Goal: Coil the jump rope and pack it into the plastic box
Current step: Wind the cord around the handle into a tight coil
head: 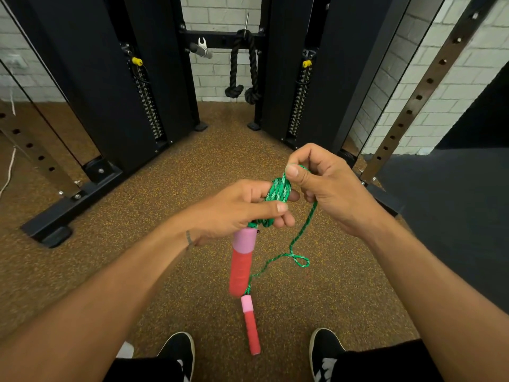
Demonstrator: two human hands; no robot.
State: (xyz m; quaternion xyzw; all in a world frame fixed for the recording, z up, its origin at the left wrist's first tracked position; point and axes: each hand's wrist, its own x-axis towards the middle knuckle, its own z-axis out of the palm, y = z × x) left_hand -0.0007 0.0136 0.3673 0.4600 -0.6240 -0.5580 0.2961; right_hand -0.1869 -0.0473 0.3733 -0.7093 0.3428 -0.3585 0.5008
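Speckled gym floor (165, 216) — rope coil (279, 190) tight within left fingers (264, 209), strand (308, 219) tight between right fingers (296, 172)

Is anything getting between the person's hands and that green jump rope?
No. The left hand grips the coiled rope, and the right hand pinches a strand at its top. Nothing visible blocks the loose tail hanging to the lower handle.
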